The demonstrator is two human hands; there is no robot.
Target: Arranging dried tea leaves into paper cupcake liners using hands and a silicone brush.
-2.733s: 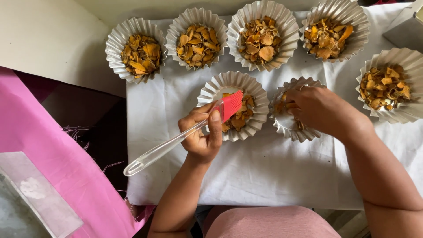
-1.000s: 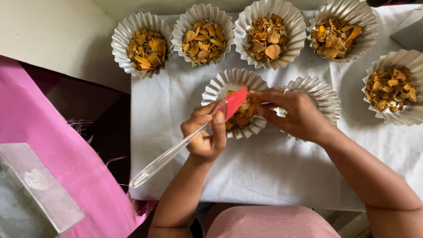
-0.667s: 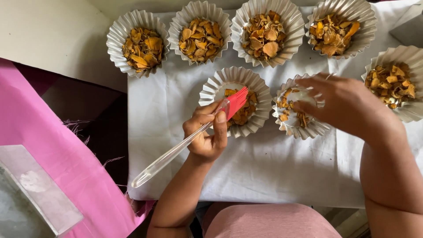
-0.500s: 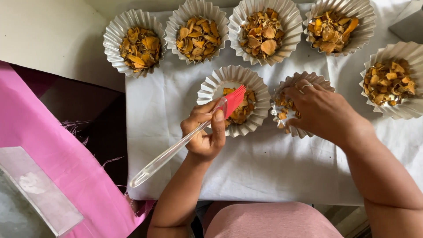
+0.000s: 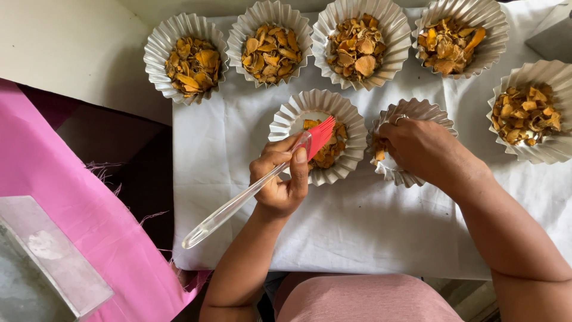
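Centrally, a pleated white paper cup partly filled with dried orange-yellow slices (image 5: 317, 136) stands on a creased white cloth (image 5: 369, 226), one part of its floor bare; a red silicone brush with a clear plastic handle (image 5: 250, 186) reaches over its near rim, bristles just above or touching the slices (contact cannot be told); the left hand (image 5: 280, 179) is closed around the handle close to the head, thumb along the top, so the long handle trails free toward the lower left; the right hand (image 5: 420, 148), fingers curled and closed inside a second pleated paper cup (image 5: 411, 142) just beside the first, appears to pinch slices, though what it holds is hidden; its wall is bent under the wrist. Outward, four filled paper cups (image 5: 356, 40) stand in a row along the far edge and a fifth filled cup (image 5: 530, 116) at the right, all well apart from the hands; a pink fabric sheet (image 5: 77, 220) lies at the left. Judged risks: the thin cups are light, so a sideways push of the bristles could tip or slide the first cup and scatter slices; continued pressure from the wrist could crush the second cup's wall and spill its contents onto the cloth; the free handle end could swing and catch the pink fabric.
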